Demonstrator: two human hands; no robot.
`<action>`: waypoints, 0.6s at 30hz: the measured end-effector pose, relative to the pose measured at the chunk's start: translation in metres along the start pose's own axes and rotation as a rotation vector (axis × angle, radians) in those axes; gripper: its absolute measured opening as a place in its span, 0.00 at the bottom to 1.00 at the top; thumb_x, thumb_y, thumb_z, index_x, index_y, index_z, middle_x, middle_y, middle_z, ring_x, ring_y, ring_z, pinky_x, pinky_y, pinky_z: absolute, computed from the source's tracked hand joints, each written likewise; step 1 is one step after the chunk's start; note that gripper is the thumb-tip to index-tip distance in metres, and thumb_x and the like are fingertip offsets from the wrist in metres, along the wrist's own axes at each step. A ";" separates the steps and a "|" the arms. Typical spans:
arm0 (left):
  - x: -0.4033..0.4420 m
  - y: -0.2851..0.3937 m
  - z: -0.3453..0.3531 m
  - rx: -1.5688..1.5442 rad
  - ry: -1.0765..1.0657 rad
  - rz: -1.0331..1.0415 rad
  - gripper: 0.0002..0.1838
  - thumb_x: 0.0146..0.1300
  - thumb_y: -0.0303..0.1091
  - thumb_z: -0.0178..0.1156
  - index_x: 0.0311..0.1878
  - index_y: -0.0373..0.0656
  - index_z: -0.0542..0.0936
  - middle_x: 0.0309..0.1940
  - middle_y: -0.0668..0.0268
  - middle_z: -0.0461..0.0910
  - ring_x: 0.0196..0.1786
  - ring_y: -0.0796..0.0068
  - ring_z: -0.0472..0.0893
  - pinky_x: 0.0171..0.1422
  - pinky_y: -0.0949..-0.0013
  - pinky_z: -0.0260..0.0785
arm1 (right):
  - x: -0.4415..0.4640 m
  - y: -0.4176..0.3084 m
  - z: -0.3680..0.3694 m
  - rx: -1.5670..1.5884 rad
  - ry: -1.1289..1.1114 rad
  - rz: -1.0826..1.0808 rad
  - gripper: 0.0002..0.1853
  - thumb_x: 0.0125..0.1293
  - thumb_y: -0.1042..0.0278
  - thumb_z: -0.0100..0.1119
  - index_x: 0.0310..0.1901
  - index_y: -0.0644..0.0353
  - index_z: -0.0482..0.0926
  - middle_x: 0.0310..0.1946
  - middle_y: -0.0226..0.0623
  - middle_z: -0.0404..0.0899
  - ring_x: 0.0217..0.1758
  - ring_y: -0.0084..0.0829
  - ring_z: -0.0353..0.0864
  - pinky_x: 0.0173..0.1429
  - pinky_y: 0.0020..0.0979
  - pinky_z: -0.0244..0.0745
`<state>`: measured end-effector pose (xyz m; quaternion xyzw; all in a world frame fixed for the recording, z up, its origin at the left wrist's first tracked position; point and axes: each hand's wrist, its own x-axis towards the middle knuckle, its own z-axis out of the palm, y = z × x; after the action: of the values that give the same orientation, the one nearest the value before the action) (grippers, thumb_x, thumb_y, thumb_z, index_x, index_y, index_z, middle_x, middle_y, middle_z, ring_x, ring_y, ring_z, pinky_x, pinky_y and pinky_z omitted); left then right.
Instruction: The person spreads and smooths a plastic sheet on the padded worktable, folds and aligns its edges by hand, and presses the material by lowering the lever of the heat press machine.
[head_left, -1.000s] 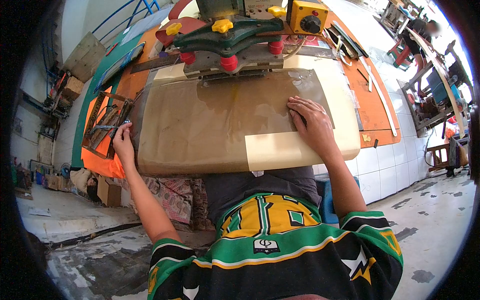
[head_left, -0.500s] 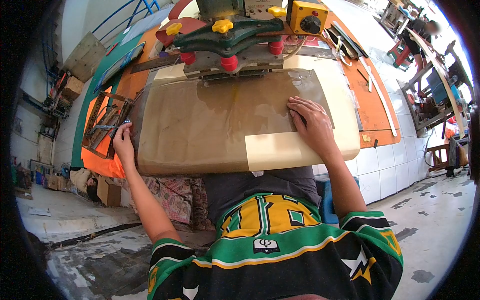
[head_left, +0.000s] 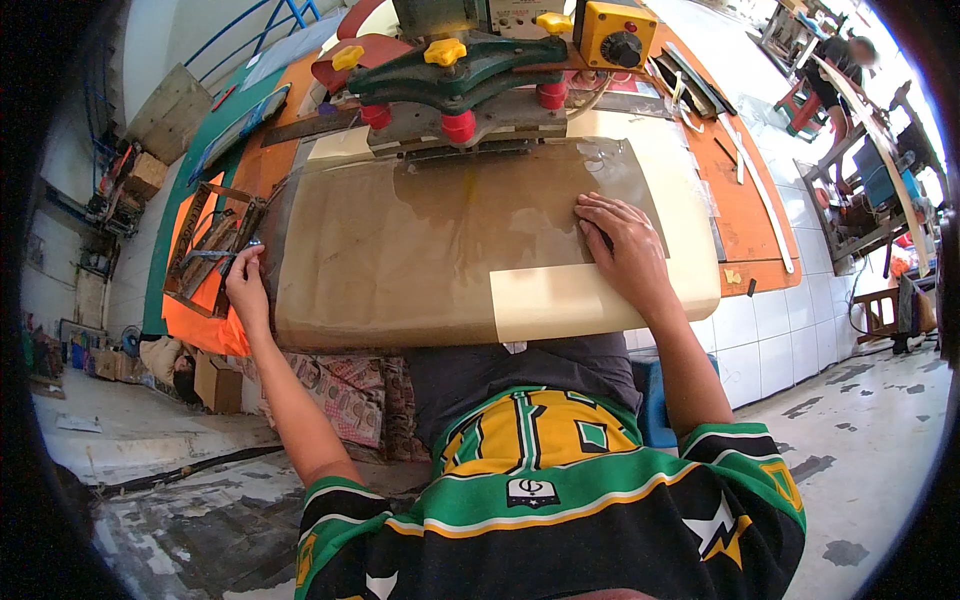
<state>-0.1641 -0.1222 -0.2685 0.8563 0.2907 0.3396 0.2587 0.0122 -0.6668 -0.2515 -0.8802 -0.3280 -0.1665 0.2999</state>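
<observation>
My left hand (head_left: 246, 285) is closed at the left edge of the work surface. Its fingertips meet beside a small shiny piece (head_left: 255, 243), and what they grip is too small to make out. Just beyond them is a rusty metal frame (head_left: 184, 240) with loose bars in it. Palm down, my right hand (head_left: 628, 245) rests with fingers stretched out on a brown translucent sheet (head_left: 400, 250). A cream strip (head_left: 560, 302) lies by that wrist, along the near edge. Above the far edge of the sheet stands a press head (head_left: 465, 130) with a green bracket and red posts.
A yellow control box (head_left: 618, 38) with a black dial sits at the back right. Orange tabletop (head_left: 755, 225) carries thin strips on the right. Orange material (head_left: 205, 328) hangs at the left. Another person (head_left: 838, 62) is far off, upper right, near a red stool (head_left: 800, 108).
</observation>
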 end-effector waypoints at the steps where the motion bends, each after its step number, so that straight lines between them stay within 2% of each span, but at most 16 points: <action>1: 0.000 0.000 0.000 0.000 0.000 0.000 0.12 0.80 0.29 0.55 0.53 0.41 0.88 0.39 0.67 0.85 0.39 0.74 0.78 0.48 0.67 0.71 | 0.000 0.000 0.000 0.001 -0.001 0.001 0.13 0.73 0.68 0.60 0.53 0.62 0.88 0.59 0.41 0.87 0.69 0.40 0.81 0.77 0.42 0.70; 18: 0.000 0.003 -0.002 0.017 -0.029 -0.029 0.12 0.80 0.30 0.55 0.54 0.40 0.88 0.44 0.65 0.88 0.42 0.73 0.82 0.51 0.65 0.74 | 0.000 0.001 0.001 0.006 -0.003 0.006 0.13 0.73 0.68 0.61 0.53 0.62 0.88 0.60 0.40 0.87 0.69 0.40 0.81 0.77 0.42 0.70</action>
<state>-0.1645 -0.1240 -0.2652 0.8591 0.3019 0.3208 0.2604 0.0127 -0.6669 -0.2527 -0.8806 -0.3260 -0.1635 0.3024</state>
